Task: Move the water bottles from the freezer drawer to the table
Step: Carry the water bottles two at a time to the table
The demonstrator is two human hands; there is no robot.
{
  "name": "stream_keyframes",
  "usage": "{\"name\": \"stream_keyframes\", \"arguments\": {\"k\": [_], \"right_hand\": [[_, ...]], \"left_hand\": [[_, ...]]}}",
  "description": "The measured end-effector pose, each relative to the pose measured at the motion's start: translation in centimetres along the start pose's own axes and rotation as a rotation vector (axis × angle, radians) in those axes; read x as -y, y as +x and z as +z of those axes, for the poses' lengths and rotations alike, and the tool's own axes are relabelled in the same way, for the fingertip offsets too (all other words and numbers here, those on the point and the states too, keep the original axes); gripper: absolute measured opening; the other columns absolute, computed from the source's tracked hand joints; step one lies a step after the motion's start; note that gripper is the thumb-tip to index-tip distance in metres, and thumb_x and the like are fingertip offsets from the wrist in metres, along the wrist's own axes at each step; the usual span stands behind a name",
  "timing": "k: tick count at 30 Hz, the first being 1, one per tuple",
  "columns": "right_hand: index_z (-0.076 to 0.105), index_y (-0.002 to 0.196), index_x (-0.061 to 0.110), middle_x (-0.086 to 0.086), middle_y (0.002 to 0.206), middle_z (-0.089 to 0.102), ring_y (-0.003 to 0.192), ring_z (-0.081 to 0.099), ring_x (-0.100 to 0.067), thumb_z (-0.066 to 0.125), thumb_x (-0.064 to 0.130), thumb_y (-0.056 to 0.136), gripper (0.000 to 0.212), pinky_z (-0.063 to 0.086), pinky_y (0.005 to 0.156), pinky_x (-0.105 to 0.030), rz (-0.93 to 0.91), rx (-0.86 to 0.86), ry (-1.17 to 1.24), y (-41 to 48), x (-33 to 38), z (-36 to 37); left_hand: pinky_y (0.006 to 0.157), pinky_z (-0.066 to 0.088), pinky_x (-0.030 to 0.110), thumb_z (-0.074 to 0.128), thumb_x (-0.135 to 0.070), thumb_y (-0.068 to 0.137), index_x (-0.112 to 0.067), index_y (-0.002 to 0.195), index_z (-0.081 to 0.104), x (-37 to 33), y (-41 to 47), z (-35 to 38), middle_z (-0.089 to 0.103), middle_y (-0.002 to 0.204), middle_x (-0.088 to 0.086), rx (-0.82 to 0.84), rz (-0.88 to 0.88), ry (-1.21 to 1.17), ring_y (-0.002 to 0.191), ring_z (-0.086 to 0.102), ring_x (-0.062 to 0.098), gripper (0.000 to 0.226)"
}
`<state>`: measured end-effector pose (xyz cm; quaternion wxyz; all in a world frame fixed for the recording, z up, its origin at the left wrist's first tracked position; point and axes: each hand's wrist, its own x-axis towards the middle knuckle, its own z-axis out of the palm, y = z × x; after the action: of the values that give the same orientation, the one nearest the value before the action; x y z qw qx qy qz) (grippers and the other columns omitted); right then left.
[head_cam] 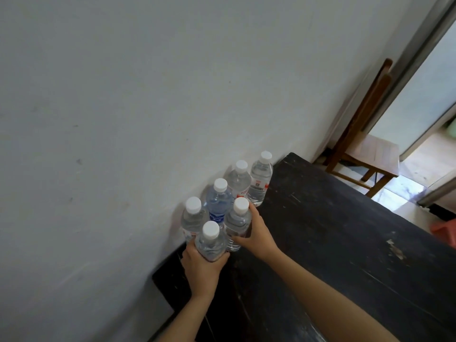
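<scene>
Several clear water bottles with white caps stand grouped on the dark wooden table [345, 238] against the white wall. My left hand [201, 265] grips the lower body of the nearest bottle [211, 240]. My right hand [256, 233] is wrapped round the bottle beside it [237, 223]. Behind them stand a blue-labelled bottle [218, 203] and another clear bottle [192, 218]. Two red-labelled bottles [260, 181] stand farther along the wall. The freezer drawer is out of view.
The table's far edge runs diagonally at the right. Beyond it stands a wooden chair [370, 154] by a doorway [424, 95]. Something pink [444, 230] lies past the table's right edge. The white wall [123, 119] borders the table's left side.
</scene>
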<state>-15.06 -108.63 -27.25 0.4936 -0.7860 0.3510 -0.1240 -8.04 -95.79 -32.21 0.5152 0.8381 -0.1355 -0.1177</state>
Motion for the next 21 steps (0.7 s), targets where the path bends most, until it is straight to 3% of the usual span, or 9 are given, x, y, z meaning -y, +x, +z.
{"name": "stream_keyframes", "arguments": {"k": [3,7,10,17,21], "right_hand": [[0.011,0.145,0.034,0.004,0.146,0.031,0.133,0.033,-0.015,0.078,0.026,0.07,0.101,0.034,0.11,-0.041,0.033,0.005,-0.032,-1.3,0.0,-0.6],[0.001,0.147,0.032,-0.007,0.148,0.028,0.133,0.034,-0.017,0.073,0.028,0.077,0.1,0.034,0.106,-0.03,0.084,0.023,-0.152,-4.0,-1.1,-1.4],[0.001,0.146,0.033,-0.006,0.147,0.029,0.131,0.036,-0.015,0.071,0.029,0.079,0.097,0.034,0.105,-0.026,0.088,0.007,-0.212,-6.6,-1.8,-2.3],[0.019,0.146,0.024,0.0,0.146,0.027,0.128,0.037,-0.014,0.06,0.037,0.087,0.073,0.035,0.103,-0.022,0.052,-0.028,-0.366,-13.2,-3.2,-4.7],[0.022,0.146,0.024,0.0,0.147,0.025,0.129,0.036,-0.016,0.058,0.038,0.088,0.07,0.038,0.103,-0.026,0.091,-0.103,-0.441,-17.2,-3.8,-5.7]], "left_hand": [[0.093,0.044,0.053,0.091,-0.028,0.045,-0.003,0.118,0.051,0.3,-0.5,-0.7,0.061,0.115,0.018,0.023,0.028,0.074,0.108,0.055,0.037,0.087],[0.097,0.041,0.047,0.088,-0.025,0.052,-0.006,0.125,0.048,1.1,-1.4,-2.2,0.055,0.121,0.018,0.117,-0.04,0.061,0.113,0.05,0.034,0.085],[0.097,0.042,0.046,0.085,-0.027,0.059,-0.006,0.127,0.046,1.3,-2.1,-3.6,0.051,0.123,0.016,0.158,-0.067,0.027,0.112,0.05,0.031,0.081],[0.088,0.043,0.037,0.069,-0.015,0.079,-0.001,0.112,0.055,-0.1,-4.2,-6.3,0.059,0.113,0.015,0.172,0.046,0.011,0.101,0.056,0.028,0.038],[0.082,0.042,0.032,0.064,-0.011,0.083,-0.013,0.098,0.055,-1.3,-5.4,-7.2,0.059,0.101,0.006,0.267,0.189,0.008,0.094,0.056,0.021,0.018]]}}
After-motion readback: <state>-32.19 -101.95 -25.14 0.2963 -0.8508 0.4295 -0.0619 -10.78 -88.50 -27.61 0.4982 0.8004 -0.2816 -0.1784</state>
